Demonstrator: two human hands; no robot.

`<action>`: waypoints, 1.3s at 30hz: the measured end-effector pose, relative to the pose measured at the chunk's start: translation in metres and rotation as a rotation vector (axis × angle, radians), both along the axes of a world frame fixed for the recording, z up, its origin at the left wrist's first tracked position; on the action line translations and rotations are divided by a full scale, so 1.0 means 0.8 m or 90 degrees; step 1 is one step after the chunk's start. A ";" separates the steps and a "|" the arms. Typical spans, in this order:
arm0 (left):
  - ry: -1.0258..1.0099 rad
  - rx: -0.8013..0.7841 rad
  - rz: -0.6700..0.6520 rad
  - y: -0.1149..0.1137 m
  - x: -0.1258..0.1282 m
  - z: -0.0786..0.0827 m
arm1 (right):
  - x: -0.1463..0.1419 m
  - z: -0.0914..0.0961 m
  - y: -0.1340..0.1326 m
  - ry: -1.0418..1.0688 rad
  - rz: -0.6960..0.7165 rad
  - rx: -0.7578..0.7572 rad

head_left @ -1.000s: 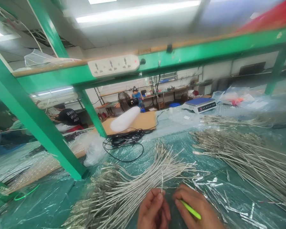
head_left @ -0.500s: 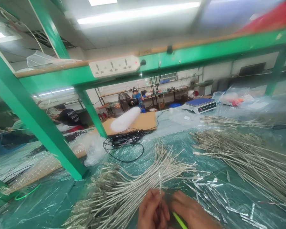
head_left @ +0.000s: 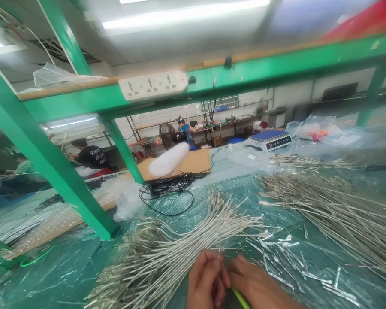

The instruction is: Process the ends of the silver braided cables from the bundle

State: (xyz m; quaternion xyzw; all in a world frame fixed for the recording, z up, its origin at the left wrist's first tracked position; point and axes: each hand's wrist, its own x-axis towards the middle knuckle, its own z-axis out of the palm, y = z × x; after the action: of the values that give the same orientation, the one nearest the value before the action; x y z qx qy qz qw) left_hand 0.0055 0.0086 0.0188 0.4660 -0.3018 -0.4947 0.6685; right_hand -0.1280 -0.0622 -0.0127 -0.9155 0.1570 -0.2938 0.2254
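My left hand (head_left: 206, 281) is closed in a pinch round a thin silver foil-wrapped cable (head_left: 219, 243), whose end sticks up above the fingertips. Beside it, fingers curled, my right hand (head_left: 259, 283) almost touches the left fingertips. A yellow-green strip (head_left: 241, 298) shows under the right palm, perhaps a tool's handle; the rest of it is hidden. Just beyond both hands a big bundle of silver braided cables (head_left: 180, 253) fans across the green table covering (head_left: 67, 270). Scraps of silver foil (head_left: 289, 257) lie scattered to the right.
More silver cables (head_left: 334, 210) are heaped at the right. Behind stand a weighing scale (head_left: 270, 140), coiled black cable (head_left: 173, 184) and a white foam roll (head_left: 169, 159). A green frame post (head_left: 73, 184) rises at left, its crossbeam carrying a power strip (head_left: 152, 85). Co-workers sit farther back.
Both hands have drawn slightly closer together, the right one moving left towards the left fingertips. Less of the cable end stands above my left fingers now.
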 end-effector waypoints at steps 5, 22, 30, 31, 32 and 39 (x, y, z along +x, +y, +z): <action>0.004 0.014 -0.011 0.001 -0.001 0.004 | -0.008 0.045 0.007 -0.008 -0.018 0.125; 0.080 0.024 -0.142 0.001 -0.010 0.005 | -0.010 0.062 0.005 -0.203 -0.071 0.440; 0.053 0.034 -0.147 0.002 -0.011 0.006 | -0.012 0.067 0.003 -0.247 -0.036 0.524; 0.033 0.033 -0.141 0.002 -0.011 0.006 | -0.013 0.066 0.002 -0.248 -0.034 0.532; 0.008 0.034 -0.131 0.002 -0.011 0.006 | -0.013 0.066 0.001 -0.249 -0.036 0.537; -0.107 0.035 -0.090 0.004 -0.010 0.010 | -0.012 0.068 -0.004 -0.266 -0.010 0.627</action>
State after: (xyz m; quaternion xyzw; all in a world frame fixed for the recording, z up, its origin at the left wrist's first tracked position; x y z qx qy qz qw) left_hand -0.0024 0.0121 0.0265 0.5013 -0.3755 -0.5078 0.5914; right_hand -0.1380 -0.0650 0.0415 -0.6223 0.2345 -0.3632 0.6525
